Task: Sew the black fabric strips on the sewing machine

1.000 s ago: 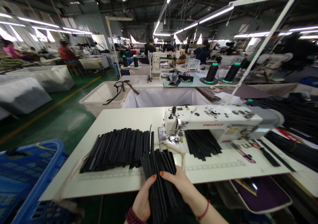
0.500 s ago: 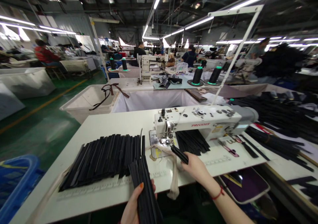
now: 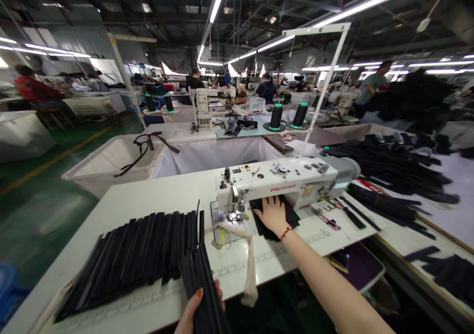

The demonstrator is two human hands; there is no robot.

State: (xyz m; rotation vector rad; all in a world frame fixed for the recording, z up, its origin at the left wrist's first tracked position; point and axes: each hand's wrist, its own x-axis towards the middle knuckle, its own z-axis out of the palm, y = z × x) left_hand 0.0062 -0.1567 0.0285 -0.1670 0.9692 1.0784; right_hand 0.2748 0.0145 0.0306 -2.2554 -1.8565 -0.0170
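Moves right hand (image 3: 273, 215) away from the presser foot (image 3: 237, 216) and in beneath the arm of the sewing machine (image 3: 255, 190), while keeping left hand (image 3: 189, 312) low at the sewing table's (image 3: 137, 193) near edge. Spreads right palm-down, fingers fanned, over 1 pile of black strips (image 3: 292, 216) on the table, just right of the presser foot, seemingly to steady or flatten it; no telling about anything gripped beneath. Clasps in left, thumb on top and fingers curled round, 1 bundle of strips (image 3: 202, 272) jutting past the near edge, probably to keep them together. Displays 1 long row of strips (image 3: 129, 250) too, laid side by side toward the near left corner, perhaps for easy reach. Shows slim, flat, dull black shapes, fabric-like and straight-edged, plus soft cream tape (image 3: 251, 274) draped limply over the near edge and pink-handled snips (image 3: 328, 220) toward the near right corner.
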